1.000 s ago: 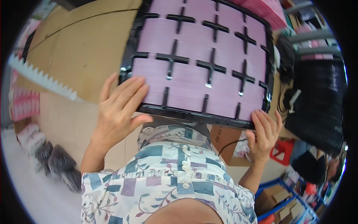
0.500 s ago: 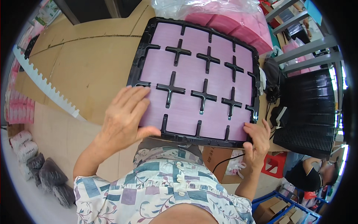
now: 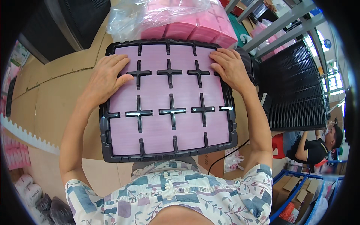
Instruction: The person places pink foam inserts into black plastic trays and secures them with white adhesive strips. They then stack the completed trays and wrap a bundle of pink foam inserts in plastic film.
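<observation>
In front of me on the table lies a black plastic tray (image 3: pixel 168 156), its rim running round a lilac-pink, foam-like lining (image 3: pixel 156 140). Black cross-shaped dividers (image 3: pixel 171 111) stand up between the lilac areas. My left hand (image 3: pixel 108 77) rests at the tray's upper left, its fingers stretched over the lining and the thumb apart, near a divider. Over the upper right corner lies my right hand (image 3: pixel 231 69), fingers extended onto the lining. Neither hand grips anything visible; both touch the tray or its lining.
Behind the tray sit pink packs (image 3: pixel 183 28) under clear plastic film (image 3: pixel 131 18). A stack of black trays (image 3: pixel 292 90) stands to the right, with another dark stack (image 3: pixel 56 26) at far left. One person (image 3: pixel 315 146) is at the right, beyond cardboard boxes (image 3: pixel 287 187).
Both hands have moved from the tray's near part to its far corners. In the picture the tray has shifted left and down and sits straighter, while my view has turned too.
</observation>
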`<state>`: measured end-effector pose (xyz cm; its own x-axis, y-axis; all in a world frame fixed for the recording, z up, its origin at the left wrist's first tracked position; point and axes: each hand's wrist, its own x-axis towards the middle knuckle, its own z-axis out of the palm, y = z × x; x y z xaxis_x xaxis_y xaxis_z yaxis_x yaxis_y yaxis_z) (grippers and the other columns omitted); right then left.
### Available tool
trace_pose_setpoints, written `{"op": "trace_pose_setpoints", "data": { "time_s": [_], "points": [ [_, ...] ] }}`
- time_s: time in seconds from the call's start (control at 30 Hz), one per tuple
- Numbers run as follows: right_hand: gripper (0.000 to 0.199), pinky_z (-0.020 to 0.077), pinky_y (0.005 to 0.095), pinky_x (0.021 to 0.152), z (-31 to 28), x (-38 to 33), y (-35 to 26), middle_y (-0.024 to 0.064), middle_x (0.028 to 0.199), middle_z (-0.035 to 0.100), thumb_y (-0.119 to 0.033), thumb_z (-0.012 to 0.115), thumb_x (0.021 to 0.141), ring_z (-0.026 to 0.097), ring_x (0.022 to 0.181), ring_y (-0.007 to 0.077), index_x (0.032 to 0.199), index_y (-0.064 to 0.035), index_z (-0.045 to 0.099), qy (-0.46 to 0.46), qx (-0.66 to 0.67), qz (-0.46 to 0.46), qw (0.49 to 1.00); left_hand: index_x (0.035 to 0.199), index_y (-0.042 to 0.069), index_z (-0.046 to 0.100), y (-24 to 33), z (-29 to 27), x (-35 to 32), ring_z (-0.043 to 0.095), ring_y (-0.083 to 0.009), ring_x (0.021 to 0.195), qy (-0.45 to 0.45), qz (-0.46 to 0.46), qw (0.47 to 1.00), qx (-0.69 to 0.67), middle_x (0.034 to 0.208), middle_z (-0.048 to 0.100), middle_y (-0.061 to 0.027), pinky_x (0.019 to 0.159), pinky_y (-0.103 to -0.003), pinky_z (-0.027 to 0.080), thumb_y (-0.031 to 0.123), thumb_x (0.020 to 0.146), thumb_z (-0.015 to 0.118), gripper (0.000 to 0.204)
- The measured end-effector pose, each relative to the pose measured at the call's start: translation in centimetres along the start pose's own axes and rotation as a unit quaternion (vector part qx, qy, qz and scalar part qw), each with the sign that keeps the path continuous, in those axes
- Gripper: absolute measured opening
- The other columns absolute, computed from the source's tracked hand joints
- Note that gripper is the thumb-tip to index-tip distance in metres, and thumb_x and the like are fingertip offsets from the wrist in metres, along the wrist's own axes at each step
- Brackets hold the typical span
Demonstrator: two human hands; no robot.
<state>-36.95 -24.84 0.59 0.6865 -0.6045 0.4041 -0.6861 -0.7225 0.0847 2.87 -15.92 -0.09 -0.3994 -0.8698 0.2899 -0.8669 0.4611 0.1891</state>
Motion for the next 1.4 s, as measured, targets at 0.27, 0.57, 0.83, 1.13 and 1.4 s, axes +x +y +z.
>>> {"op": "trace_pose_setpoints", "data": {
  "time_s": [0.27,0.57,0.83,1.13,1.4],
  "points": [
    [0.034,0.0289,0.0449,0.11,0.2,0.1,0.0,0.0061,0.124,0.063,-0.03,0.061,0.092,0.046,0.128,0.0269,0.116,-0.0067,0.065,-0.028,-0.044,-0.001,0.999,0.122,0.0,0.058,-1.2,1.0,-0.1,0.047,-0.0338,0.125,0.045,0.004,0.998,0.049,0.132,0.057,-0.0149,0.109,-0.043,0.033,0.039,0.093,0.056,0.049],
    [0.041,0.0292,0.0437,0.11,0.7,0.1,-0.1,0.0071,0.132,0.058,-0.032,0.059,0.092,0.044,0.13,0.0284,0.123,-0.0062,0.062,-0.048,-0.019,0.02,0.998,0.118,0.002,0.062,-0.6,1.4,-0.1,0.046,-0.0337,0.122,0.125,0.01,0.986,0.108,0.127,0.061,-0.0104,0.11,-0.045,0.03,0.034,0.088,0.063,0.044],
    [0.043,0.0261,0.0446,0.113,1.1,-0.8,1.2,0.0083,0.14,0.054,-0.033,0.056,0.095,0.04,0.136,0.0294,0.133,-0.0123,0.059,-0.089,0.088,0.057,0.99,0.122,0.008,0.063,-0.9,1.4,-0.5,0.046,-0.0321,0.122,0.07,-0.005,0.994,0.082,0.133,0.058,-0.0089,0.111,-0.047,0.025,0.043,0.089,0.062,0.049],
    [0.04,0.0299,0.0381,0.114,1.2,-1.6,3.0,0.0168,0.144,0.048,-0.025,0.058,0.096,0.038,0.139,0.0304,0.131,-0.0064,0.059,-0.044,0.18,0.045,0.982,0.128,0.009,0.059,-1.2,1.4,0.1,0.044,-0.0333,0.128,0.05,-0.018,0.996,0.077,0.136,0.055,-0.0115,0.108,-0.046,0.028,0.039,0.093,0.058,0.046],
    [0.037,0.0352,0.0511,0.107,-9.4,-9.1,-11.7,0.013,0.117,0.067,-0.03,0.057,0.093,0.059,0.117,0.0317,0.113,-0.0006,0.066,-0.035,0.119,-0.056,0.991,0.148,0.01,0.035,7.5,-2.4,-12.8,0.029,-0.0387,0.14,0.043,-0.115,0.989,-0.088,0.151,0.035,-0.0197,0.116,-0.047,0.024,0.025,0.078,0.074,0.082]
  ]
}}
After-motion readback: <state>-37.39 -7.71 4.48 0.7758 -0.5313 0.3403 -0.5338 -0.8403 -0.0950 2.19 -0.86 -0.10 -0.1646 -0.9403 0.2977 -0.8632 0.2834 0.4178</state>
